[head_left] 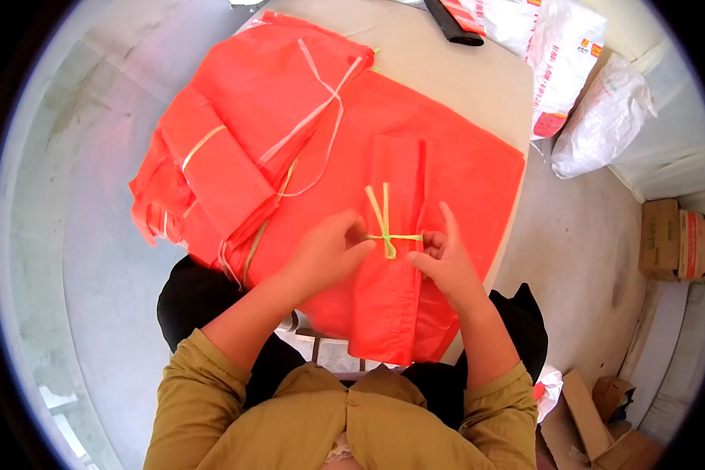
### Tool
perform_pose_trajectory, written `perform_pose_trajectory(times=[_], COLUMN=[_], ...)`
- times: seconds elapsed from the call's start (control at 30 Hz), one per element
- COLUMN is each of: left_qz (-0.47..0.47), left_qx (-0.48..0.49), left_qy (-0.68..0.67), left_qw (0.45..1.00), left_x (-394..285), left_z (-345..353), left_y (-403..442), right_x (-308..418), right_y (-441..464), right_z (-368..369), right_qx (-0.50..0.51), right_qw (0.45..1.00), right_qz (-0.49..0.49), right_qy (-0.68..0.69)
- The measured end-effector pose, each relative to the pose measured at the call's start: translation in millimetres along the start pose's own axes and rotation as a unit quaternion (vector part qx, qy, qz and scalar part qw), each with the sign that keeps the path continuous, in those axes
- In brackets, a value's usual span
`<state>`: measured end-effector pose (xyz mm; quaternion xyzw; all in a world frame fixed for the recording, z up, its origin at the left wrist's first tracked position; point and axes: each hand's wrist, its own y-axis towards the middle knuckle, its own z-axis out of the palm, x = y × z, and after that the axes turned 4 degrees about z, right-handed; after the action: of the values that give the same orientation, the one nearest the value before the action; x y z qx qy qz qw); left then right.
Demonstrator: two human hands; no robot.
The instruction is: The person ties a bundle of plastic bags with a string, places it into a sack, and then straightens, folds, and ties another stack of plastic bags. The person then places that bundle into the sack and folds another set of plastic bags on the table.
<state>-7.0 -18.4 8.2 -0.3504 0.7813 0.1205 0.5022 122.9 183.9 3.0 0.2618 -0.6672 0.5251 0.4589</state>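
Red sheeting (pixel 478 172) covered most of the pale worktop (pixel 415 59) and overhung its near edge. On the left, a banded red packet (pixel 223 188) lay on the pile, crowding the space beside the left forearm; a pale ribbon (pixel 339 98) trailed across the sheeting near it. A black-and-red item (pixel 456 25) lay at the far edge. Beyond the worktop, at right, stood a printed white sack (pixel 560 66) and a plain white sack (pixel 603 121); cardboard boxes (pixel 660 239) sat farther along the floor.

The narrow folded red bundle (pixel 384 313) lay on the sheeting in front of the person, between the hands, with a yellow-green tie (pixel 388 236) knotted around its middle. The left grip (pixel 333 247) was half curled—thumb and forefinger parted at the tie's left side. The right grip (pixel 444 254) had its forefinger raised—thumb and remaining fingers bent at the bundle's right edge. Whether either grip pinched the tie could not be told.
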Motion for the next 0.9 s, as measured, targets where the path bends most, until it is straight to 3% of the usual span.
perform_pose_trajectory(times=[0.07,0.1,0.17,0.27,0.37,0.47,0.67,0.77,0.9], left_qz=[-0.011,-0.035,-0.08,-0.164,-0.203,-0.188,-0.168,-0.16,-0.146], left_qx=[0.016,0.031,0.058,0.038,0.02,-0.003,-0.001,0.005,0.012], left_qy=[-0.074,-0.196,-0.428,-0.56,-0.563,-0.418,-0.39,-0.388,-0.441], left_qw=[0.997,0.979,0.898,0.811,0.801,0.889,0.905,0.908,0.886], left_x=[8,3,-10,23,10,8,1,10,10], left_z=[4,3,-2,13,1,10,13,16,16], left_y=[1,0,-5,-1,4,5,6,7,8], right_x=[15,25,43,43,25,23,9,7,10], right_y=[-7,-14,-31,-36,-16,-10,-5,0,7], right_z=[2,1,-7,-12,-17,-14,-4,-2,-7], right_qx=[0.002,0.04,0.119,0.093,-0.004,-0.051,-0.04,-0.028,0.001], right_qw=[0.995,0.992,0.977,0.978,0.986,0.916,0.955,0.997,0.999], right_qz=[-0.001,-0.01,-0.025,-0.163,-0.157,-0.206,-0.137,-0.051,0.012], right_qy=[0.095,0.121,0.174,0.093,-0.057,-0.34,-0.259,-0.056,0.052])
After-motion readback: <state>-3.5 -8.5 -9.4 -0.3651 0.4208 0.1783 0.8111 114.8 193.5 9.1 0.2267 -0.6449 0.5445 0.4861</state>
